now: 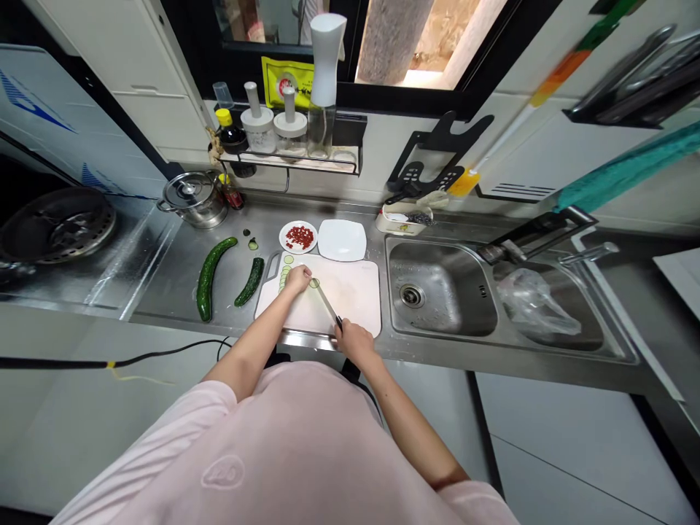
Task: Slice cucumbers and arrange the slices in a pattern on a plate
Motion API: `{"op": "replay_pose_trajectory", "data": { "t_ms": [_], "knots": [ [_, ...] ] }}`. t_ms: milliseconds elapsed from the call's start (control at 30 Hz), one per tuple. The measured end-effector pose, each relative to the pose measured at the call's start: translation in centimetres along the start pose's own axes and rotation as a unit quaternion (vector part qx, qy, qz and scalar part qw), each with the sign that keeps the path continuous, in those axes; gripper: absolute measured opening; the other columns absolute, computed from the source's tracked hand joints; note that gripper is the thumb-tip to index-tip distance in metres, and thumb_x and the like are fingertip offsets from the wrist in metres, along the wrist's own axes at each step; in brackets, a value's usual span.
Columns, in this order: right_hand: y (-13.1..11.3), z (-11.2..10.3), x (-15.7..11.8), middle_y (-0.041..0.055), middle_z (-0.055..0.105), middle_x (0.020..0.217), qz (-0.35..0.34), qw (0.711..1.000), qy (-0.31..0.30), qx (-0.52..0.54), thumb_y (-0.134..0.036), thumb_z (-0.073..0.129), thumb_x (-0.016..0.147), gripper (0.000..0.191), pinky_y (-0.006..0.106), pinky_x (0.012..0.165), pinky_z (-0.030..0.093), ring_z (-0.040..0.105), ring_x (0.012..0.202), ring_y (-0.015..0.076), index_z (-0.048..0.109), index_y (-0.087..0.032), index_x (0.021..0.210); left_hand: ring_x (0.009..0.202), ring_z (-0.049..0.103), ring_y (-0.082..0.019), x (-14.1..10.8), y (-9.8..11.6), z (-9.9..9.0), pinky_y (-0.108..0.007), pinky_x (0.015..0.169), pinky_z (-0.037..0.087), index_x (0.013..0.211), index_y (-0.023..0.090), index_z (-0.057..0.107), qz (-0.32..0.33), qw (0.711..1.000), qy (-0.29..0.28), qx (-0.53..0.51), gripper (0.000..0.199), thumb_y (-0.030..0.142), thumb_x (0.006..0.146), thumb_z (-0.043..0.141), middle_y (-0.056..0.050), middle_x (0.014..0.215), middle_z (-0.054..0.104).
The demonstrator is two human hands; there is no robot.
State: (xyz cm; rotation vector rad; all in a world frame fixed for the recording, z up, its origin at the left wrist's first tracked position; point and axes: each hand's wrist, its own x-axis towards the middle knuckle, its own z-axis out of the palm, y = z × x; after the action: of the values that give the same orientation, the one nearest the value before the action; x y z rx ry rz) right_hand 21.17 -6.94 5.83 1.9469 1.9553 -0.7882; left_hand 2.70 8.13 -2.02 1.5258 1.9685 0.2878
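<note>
My right hand (354,341) is wrapped round the black handle of a kitchen knife (328,302), whose blade points away and to the left over the white cutting board (355,306). At the blade's tip is a thin round cucumber slice (314,283). My left hand (298,279) is just left of that slice, with fingers bent together; whatever they hold is hidden. Along the board's left side runs a row of cucumber slices (284,277), partly covered by this hand. Left of the board lie a short cucumber piece (249,283) and a long whole cucumber (211,278).
Behind the board stand a plate of chopped red pieces (284,243) and a white square plate (342,240). Cucumber end bits (252,244) lie nearby. A steel pot (197,204) stands back left, a wok (55,226) farther left. The double sink (442,288) is to the right.
</note>
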Motion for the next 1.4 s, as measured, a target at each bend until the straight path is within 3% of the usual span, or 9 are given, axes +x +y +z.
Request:
{"op": "replay_pose_trajectory", "data": {
  "t_ms": [300,733,1100,1400],
  "knots": [
    [0.2,0.0,0.0,0.0130,0.067,0.098,-0.003,1.000,0.000,0.002,-0.038,0.031,0.092,0.035,0.033,0.076,0.041,0.062,0.093,0.0246,0.057,-0.017,0.105,0.083,0.061,-0.017,0.2,-0.2,0.2,-0.025,0.074,0.043,0.084,0.024,0.066,-0.004,1.000,0.000,-0.018,0.014,0.023,0.071,0.063,-0.002,0.091,0.068],
    [1.6,0.4,-2.4,0.0129,0.066,0.099,0.010,1.000,-0.023,0.000,-0.042,0.031,0.094,0.036,0.032,0.077,0.041,0.062,0.095,0.0248,0.055,-0.017,0.105,0.082,0.060,-0.016,0.0,0.0,-0.1,-0.024,0.072,0.042,0.086,0.024,0.066,0.003,1.000,-0.006,-0.001,0.015,0.024,0.072,0.061,-0.002,0.091,0.069],
    [0.5,0.2,0.2,0.0126,0.066,0.098,-0.004,1.000,-0.005,-0.007,-0.039,0.032,0.093,0.035,0.031,0.075,0.042,0.062,0.093,0.0246,0.056,-0.017,0.106,0.085,0.061,-0.015,0.0,0.1,-0.2,-0.022,0.073,0.043,0.087,0.025,0.065,0.002,1.000,-0.007,0.008,0.014,0.023,0.072,0.063,0.000,0.088,0.069],
    [0.4,-0.1,0.3,0.0145,0.066,0.102,-0.006,1.000,-0.018,-0.010,-0.039,0.030,0.093,0.038,0.032,0.078,0.041,0.061,0.097,0.0239,0.056,-0.016,0.109,0.086,0.060,-0.015,0.1,0.0,-0.1,-0.023,0.074,0.043,0.085,0.025,0.065,-0.001,1.000,-0.006,0.001,0.013,0.023,0.072,0.063,0.001,0.089,0.069]
  ]
}}
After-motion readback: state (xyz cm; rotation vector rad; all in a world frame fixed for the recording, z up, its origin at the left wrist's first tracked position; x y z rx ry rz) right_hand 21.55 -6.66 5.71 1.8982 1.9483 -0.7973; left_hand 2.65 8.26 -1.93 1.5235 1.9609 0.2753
